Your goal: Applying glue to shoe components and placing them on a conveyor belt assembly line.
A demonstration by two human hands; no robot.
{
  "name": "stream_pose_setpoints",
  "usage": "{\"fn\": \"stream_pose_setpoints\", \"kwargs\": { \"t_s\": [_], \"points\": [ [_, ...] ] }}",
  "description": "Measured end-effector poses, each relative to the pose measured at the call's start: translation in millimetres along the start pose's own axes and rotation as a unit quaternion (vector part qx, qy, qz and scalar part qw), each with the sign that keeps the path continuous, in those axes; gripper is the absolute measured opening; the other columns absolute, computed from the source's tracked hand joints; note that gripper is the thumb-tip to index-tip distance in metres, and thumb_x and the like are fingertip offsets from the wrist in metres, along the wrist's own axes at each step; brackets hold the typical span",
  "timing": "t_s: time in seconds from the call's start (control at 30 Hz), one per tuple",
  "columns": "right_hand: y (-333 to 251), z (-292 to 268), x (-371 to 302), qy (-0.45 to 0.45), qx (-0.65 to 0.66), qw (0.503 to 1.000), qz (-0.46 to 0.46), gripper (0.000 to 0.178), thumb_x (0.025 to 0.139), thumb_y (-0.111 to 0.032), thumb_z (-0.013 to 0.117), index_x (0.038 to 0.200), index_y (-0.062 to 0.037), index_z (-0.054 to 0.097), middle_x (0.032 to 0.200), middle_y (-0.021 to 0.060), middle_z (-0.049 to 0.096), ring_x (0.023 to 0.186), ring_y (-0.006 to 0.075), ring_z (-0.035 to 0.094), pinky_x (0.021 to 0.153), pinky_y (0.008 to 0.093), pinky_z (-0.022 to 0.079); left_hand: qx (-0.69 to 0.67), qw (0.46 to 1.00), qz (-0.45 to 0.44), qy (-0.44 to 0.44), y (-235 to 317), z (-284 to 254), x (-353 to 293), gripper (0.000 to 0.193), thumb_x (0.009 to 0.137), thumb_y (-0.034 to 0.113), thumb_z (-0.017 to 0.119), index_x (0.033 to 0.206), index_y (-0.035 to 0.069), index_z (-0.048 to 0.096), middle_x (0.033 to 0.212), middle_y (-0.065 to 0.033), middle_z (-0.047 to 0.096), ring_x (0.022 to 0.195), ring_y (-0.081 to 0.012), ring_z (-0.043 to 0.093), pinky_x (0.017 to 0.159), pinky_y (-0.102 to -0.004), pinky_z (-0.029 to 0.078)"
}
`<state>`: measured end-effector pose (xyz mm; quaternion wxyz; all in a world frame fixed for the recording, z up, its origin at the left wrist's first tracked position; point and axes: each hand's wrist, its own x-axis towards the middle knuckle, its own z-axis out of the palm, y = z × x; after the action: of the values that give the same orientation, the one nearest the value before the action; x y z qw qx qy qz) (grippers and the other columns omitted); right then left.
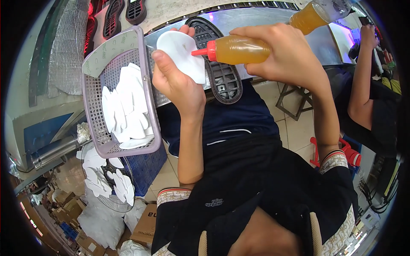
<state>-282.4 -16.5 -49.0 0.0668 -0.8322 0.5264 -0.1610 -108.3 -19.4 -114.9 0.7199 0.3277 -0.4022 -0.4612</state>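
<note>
My left hand grips a white rounded foam pad by its edges, thumb on the near side and fingertips showing past the far edge. My right hand is wrapped round a squeeze bottle of amber liquid, tipped sideways. Its red nozzle points left, and the tip is at the pad's right part; I cannot tell whether it touches. A small darker patch shows on the pad. Behind and below the bottle lies a black shoe sole with a grid of hollows, partly hidden by bottle and pad.
A grey plastic basket of white pads stands left of my hands. More pads lie on a round fan-like grille below it. A second bottle with amber liquid is beyond my right hand. Other soles lie far left. Another person's arm is at right.
</note>
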Motion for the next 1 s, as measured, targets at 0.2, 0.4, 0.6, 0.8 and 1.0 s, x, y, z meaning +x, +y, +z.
{"fn": "stream_pose_setpoints", "kwargs": {
  "t_s": [0.2, 0.4, 0.6, 0.8, 1.0],
  "points": [
    [14, 26, 1, 0.064, 0.052, 0.991, 0.102, 0.047, 0.059, -0.027, 0.07, 0.102, -0.008, 0.066, 0.079, 0.0168, 0.066, 0.074, 0.0302, 0.064, 0.07, 0.0367, 0.051, -0.032, 0.997, -0.031, 0.06, 2, 13, -8, 0.057, 0.098, 0.044, 0.026, 0.12, -0.007, 0.041, 0.117, -0.0237, 0.052, 0.11, -0.0339, 0.054, 0.091, -0.0413, 0.047],
    [73, 88, 6, 0.115, 0.342, 0.908, 0.211, 0.055, 0.066, -0.028, 0.076, 0.108, 0.0018, 0.056, 0.089, 0.0146, 0.065, 0.078, 0.0237, 0.064, 0.07, 0.0325, 0.05, -0.08, 0.988, -0.132, 0.022, 10, 12, -8, 0.052, 0.099, 0.037, 0.025, 0.126, -0.005, 0.037, 0.123, -0.0207, 0.05, 0.114, -0.0335, 0.051, 0.092, -0.0402, 0.046],
    [112, 132, -11, 0.273, 0.313, 0.868, 0.271, 0.066, 0.066, -0.026, 0.08, 0.113, 0.0024, 0.043, 0.103, 0.0173, 0.061, 0.098, 0.0257, 0.059, 0.084, 0.0344, 0.046, -0.142, 0.959, -0.238, 0.052, 9, 0, -5, 0.043, 0.098, 0.035, 0.035, 0.116, -0.003, 0.047, 0.111, -0.013, 0.056, 0.104, -0.0215, 0.056, 0.089, -0.0359, 0.046],
    [70, 113, -22, 0.57, 0.034, 0.805, 0.16, 0.047, 0.075, -0.02, 0.072, 0.108, 0.0026, 0.048, 0.092, 0.0123, 0.061, 0.088, 0.0209, 0.058, 0.075, 0.0302, 0.046, -0.164, 0.95, -0.261, 0.05, -2, -6, -7, 0.031, 0.097, 0.025, 0.044, 0.111, -0.001, 0.053, 0.108, -0.0102, 0.059, 0.096, -0.0167, 0.058, 0.086, -0.0319, 0.046],
    [-6, 89, -29, -0.001, 0.635, 0.77, 0.065, 0.021, 0.087, -0.012, 0.058, 0.102, 0.0014, 0.061, 0.088, 0.0051, 0.062, 0.081, 0.0094, 0.054, 0.072, 0.0231, 0.043, -0.131, 0.941, -0.291, -0.116, -3, -12, -13, 0.025, 0.094, 0.024, 0.05, 0.102, 0.003, 0.059, 0.108, -0.0107, 0.062, 0.112, -0.0208, 0.052, 0.092, -0.0364, 0.046]
  ]
}}
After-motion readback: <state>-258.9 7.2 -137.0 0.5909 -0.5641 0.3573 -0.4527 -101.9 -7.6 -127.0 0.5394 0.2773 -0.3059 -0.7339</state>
